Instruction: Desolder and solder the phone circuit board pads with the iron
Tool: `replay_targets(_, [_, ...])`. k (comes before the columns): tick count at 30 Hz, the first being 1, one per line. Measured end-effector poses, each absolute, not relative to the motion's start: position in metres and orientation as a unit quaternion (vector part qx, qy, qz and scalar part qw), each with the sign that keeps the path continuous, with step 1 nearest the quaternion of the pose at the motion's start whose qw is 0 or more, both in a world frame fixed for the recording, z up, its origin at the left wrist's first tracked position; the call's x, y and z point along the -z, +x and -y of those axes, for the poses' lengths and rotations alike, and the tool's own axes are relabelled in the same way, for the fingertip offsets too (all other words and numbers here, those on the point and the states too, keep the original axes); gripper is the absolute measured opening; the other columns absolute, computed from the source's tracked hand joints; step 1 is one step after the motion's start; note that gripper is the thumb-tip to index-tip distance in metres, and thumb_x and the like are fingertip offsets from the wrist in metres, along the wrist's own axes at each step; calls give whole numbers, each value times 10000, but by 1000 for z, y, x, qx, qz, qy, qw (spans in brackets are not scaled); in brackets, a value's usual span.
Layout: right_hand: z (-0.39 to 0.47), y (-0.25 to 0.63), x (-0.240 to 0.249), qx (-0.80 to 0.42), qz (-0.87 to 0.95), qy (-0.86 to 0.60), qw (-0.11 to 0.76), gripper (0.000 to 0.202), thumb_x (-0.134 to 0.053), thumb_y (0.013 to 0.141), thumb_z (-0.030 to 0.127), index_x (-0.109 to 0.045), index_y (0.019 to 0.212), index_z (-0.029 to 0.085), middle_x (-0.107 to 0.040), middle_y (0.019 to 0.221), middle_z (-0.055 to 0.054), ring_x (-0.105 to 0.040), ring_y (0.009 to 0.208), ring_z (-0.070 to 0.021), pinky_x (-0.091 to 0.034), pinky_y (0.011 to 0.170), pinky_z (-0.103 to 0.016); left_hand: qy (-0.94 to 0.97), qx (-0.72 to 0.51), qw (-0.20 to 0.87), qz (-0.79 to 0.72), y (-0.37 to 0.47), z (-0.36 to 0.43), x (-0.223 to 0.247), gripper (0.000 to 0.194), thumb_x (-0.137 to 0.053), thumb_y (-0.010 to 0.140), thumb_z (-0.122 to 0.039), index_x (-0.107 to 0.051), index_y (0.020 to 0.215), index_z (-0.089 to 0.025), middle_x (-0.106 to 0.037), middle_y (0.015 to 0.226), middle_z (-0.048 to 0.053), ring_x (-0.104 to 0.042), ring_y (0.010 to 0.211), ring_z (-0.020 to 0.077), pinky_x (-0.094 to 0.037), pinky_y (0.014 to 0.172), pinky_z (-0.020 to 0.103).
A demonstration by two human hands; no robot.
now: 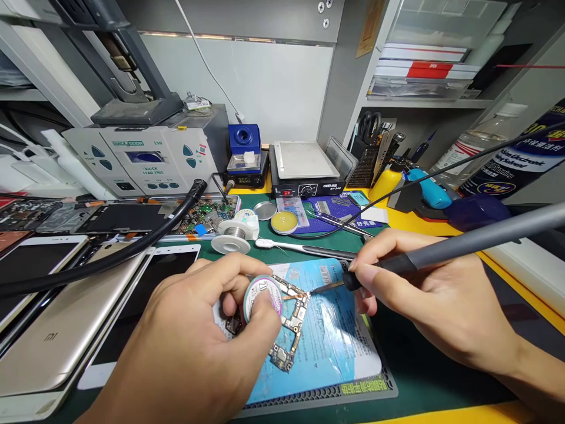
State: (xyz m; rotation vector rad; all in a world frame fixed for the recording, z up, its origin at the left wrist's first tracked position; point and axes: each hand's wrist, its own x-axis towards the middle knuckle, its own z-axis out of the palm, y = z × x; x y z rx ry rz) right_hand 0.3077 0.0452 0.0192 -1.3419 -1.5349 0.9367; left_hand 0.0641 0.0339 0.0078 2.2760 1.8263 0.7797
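A circuit board (291, 321) lies on a pad (335, 347) at the near middle of the table (419, 377). Left of the pad lie phones (57, 330), with a hose (110, 256) across them. Behind the pad lie tweezers (304, 249) and a solder reel (230, 240). Farther back a hot plate (304, 165) stands right of a rework station (145, 159). A spray can (516, 159) lies far right.

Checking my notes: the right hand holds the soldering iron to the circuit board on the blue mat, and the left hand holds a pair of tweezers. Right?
Not quite. In the head view, the left hand holds a small wick spool, not tweezers. The right hand does hold the soldering iron to the circuit board on the blue mat.
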Motion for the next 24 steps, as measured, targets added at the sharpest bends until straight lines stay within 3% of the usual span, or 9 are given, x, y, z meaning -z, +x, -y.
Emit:
replay_targets(6, [-46, 309, -23, -372, 625, -550, 411, 140, -786, 795, 280, -726, 674, 244, -670, 558, 9, -639, 500, -177, -441, 465, -285, 742, -258, 97, -611, 67, -32, -12, 230, -598, 865, -411, -824, 890, -376, -749, 640, -79, -713, 570, 174, -553, 587, 298])
replay_targets(11, [-47, 309, -22, -386, 627, -533, 415, 130, -798, 797, 247, -732, 686, 241, -673, 535, 12, -639, 488, -174, -454, 451, -267, 676, -256, 154, -674, 79, -26, -19, 268, -552, 854, -456, -811, 870, -387, -785, 766, -71, -728, 721, 204, -539, 716, 357])
replay_targets(15, [-49, 309, -20, -422, 591, -526, 443, 151, -802, 805, 219, -711, 687, 243, -686, 539, 26, -650, 478, -148, -500, 460, -222, 652, -273, 178, -685, 76, -26, -16, 247, -590, 848, -485, -808, 874, -371, -824, 808, -56, -790, 757, 217, -513, 510, 292])
replay_targets(18, [-51, 312, -16, -428, 585, -508, 466, 175, -781, 854, 230, -707, 696, 237, -684, 553, 30, -674, 475, -137, -537, 487, -206, 680, -292, 183, -647, 64, -30, -9, 205, -665, 859, -479, -813, 931, -358, -871, 882, -59, -821, 676, 210, -479, 354, 231])
replay_targets(24, [-52, 316, -11, -415, 598, -480, 489, 212, -752, 950, 273, -730, 742, 242, -686, 567, 29, -672, 473, -134, -542, 487, -199, 720, -342, 142, -587, 53, -37, -5, 124, -689, 905, -415, -783, 941, -342, -883, 861, -80, -804, 564, 176, -529, 364, 160])
